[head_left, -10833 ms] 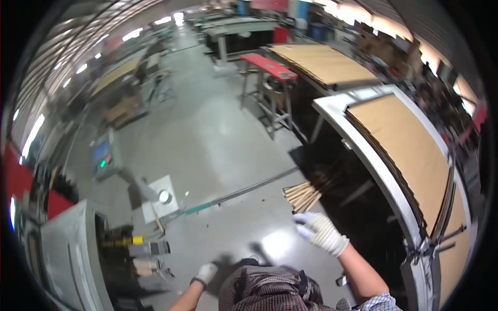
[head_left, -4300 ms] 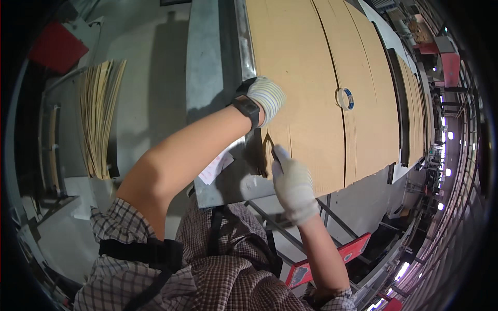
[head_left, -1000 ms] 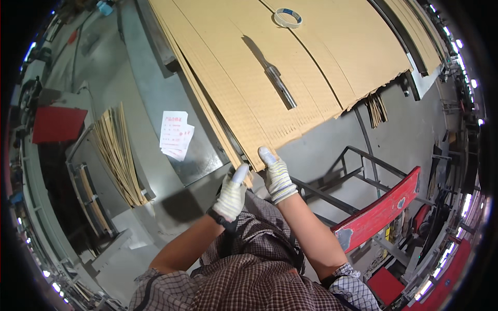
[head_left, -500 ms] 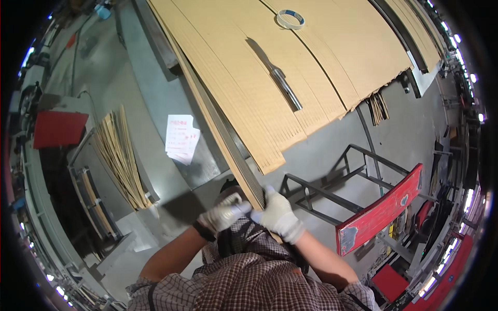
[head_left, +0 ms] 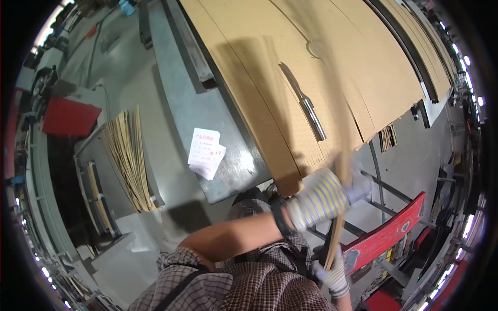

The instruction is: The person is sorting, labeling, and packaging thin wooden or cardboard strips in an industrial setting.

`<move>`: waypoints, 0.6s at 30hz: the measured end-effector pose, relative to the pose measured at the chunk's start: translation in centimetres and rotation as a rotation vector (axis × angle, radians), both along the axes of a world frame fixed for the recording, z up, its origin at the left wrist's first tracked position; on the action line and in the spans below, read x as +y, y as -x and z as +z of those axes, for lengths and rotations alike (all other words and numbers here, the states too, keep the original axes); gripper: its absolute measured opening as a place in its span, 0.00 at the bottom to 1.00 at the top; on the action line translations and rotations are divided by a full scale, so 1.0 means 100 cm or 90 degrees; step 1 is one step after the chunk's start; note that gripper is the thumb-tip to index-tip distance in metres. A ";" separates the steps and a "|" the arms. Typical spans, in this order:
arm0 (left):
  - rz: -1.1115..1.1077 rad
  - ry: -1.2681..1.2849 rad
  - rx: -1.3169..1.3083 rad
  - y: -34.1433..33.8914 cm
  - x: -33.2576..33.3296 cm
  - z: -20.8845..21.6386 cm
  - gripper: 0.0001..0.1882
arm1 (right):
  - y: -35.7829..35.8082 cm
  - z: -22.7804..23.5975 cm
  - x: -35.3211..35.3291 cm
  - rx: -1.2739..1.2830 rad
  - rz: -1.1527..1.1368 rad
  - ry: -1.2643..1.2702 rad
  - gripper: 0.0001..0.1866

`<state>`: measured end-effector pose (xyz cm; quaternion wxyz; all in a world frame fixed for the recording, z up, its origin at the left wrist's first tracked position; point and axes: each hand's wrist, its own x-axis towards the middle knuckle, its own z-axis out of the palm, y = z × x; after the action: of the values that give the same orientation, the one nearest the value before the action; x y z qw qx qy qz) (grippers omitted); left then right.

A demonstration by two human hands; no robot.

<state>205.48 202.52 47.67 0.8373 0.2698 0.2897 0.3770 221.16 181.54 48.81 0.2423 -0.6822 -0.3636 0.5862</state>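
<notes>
My left hand (head_left: pixel 321 199), in a striped work glove, reaches across to the right and is closed round a long bundle of narrow cardboard strips (head_left: pixel 335 236). Lower down, my gloved right hand (head_left: pixel 334 276) grips the bundle near its bottom end. The strips stand up steeply over the stacked cardboard sheets (head_left: pixel 246 98); their upper part is smeared by motion. On the sheets, left of the strips, lies a knife (head_left: pixel 313 119) with a shiny metal handle. A roll of tape (head_left: pixel 314 49) is partly hidden behind the strips.
White paper slips (head_left: pixel 205 150) lie on a grey metal table (head_left: pixel 181 98) to the left. Beyond it, more cardboard strips (head_left: pixel 128 160) lean in a rack. A metal frame with a worn red panel (head_left: pixel 389 230) stands at the right. Black profiles (head_left: pixel 407 41) lie at the far right.
The strip bundle has swung from the left edge of the cardboard stack to the right, over the sheets. Both hands moved right with it, the right hand also downward. The view has shifted.
</notes>
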 end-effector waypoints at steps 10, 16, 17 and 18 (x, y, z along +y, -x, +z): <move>0.325 -0.085 0.516 0.099 -0.049 -0.102 0.36 | -0.088 0.016 0.014 -0.036 -0.419 -0.135 0.25; 0.298 -0.003 0.473 0.052 -0.051 -0.135 0.38 | -0.189 -0.036 -0.030 0.024 -0.527 0.009 0.16; 0.298 -0.058 0.536 0.043 -0.050 -0.144 0.38 | -0.204 -0.042 -0.038 0.018 -0.512 0.039 0.16; 0.296 -0.099 0.578 0.037 -0.047 -0.142 0.40 | -0.216 -0.047 -0.047 -0.018 -0.530 0.090 0.14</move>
<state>201.75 197.81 33.44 0.4985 0.3959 0.6478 0.4184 242.78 176.80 44.15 0.4063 -0.7937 -0.0191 0.4523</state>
